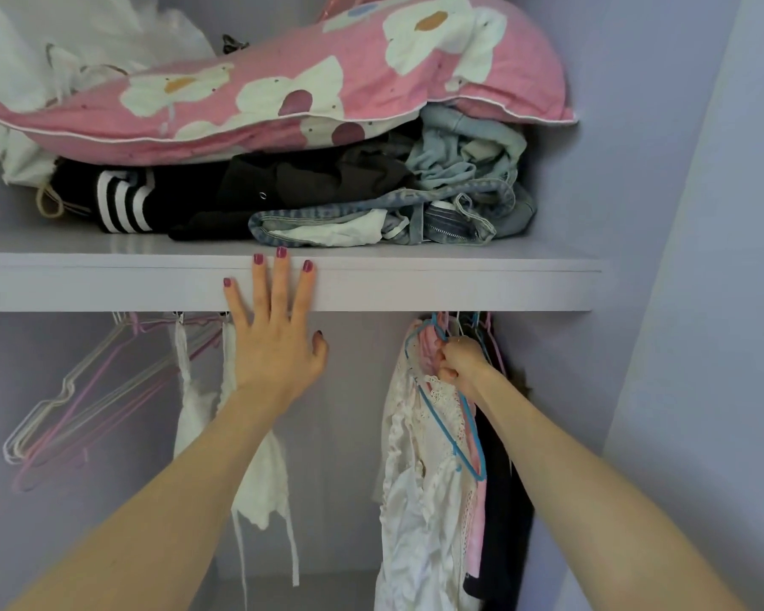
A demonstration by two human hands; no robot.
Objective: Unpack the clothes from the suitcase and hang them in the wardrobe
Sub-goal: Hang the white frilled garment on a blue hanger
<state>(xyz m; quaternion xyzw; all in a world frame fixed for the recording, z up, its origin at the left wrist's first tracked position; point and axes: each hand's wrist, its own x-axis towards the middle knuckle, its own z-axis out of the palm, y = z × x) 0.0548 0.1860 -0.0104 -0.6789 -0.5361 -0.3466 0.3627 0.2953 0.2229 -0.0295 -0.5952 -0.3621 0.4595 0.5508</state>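
While the left hand [274, 341] lies flat with straight spread fingers [279, 280] pressed against the front edge of the wardrobe shelf [459, 286], fingertips reaching just over its top lip, the right hand [462, 359] is clenched around the neck of a blue hanger [453, 434] up under the shelf near its right end. That hanger carries a white lacy garment [415, 500], which hangs straight down below the fist, touching a pink garment [475, 522] and a dark garment [503, 513] bunched just beside it toward the right wall [592, 390]. More hanger hooks crowd together right above the fist; the rail itself is hidden behind the shelf edge. Under the left half of the shelf, a bundle of empty wire hangers [84, 403], white and pink, hangs tilted toward the left side, and just right of them a white strappy top [261, 478] hangs partly behind the left forearm, its ties dangling. On top of the shelf: a pink flowered pillow [283, 94] lies across a heap of folded clothes, black pieces with a black-and-white striped cuff [122, 200] at the left, crumpled light denim [459, 187] at the right, with one denim piece near the front edge just above the left fingertips. A white plastic bag [84, 41] sits in the back left corner behind the pillow. Suitcase not in view.
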